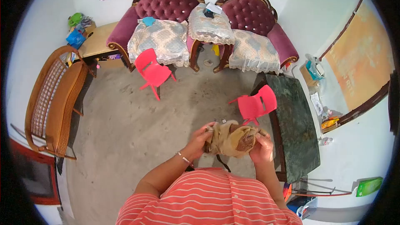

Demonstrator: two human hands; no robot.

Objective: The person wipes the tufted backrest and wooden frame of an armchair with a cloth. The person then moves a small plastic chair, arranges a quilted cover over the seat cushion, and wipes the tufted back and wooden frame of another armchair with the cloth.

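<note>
We see a pinkish-red plastic chair (156, 74) before a purple button-tufted sofa (168, 2), and a dark-green rectangular table (296, 121), perhaps stone-topped.

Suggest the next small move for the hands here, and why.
Probably ease the left hand and right hand apart to open out the tan cloth: it looks bunched and creased between them, and each hand already grips an opposite side.

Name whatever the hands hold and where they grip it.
A bunched tan cloth, gripped at opposite ends: left hand at one, right hand at the other.
</note>
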